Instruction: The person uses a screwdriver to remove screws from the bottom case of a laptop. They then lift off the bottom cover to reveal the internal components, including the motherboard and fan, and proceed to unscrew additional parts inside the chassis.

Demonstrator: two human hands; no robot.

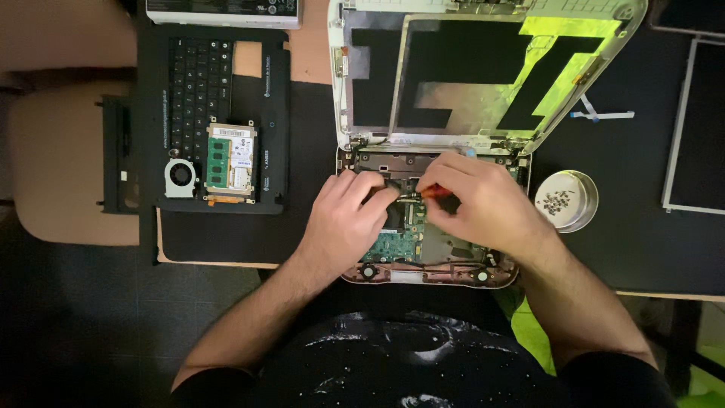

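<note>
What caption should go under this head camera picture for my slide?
Left hand and right hand, gripping an orange-handled tool, work inside an opened laptop base beside a dish of screws.

both hands work inside an opened small laptop base (423,261) whose green circuit board (396,243) lies bare. the left hand (349,219) rests on the board's upper left, fingers curled. the right hand (483,200) pinches a small tool with an orange-red handle (436,193) near the hinge edge. the stripped lid shell (483,72) stands open behind. right of the base sits a round dish of screws (566,199). to the left, a removed keyboard panel (215,113) carries a fan (180,177) and a memory module (220,163).
</note>
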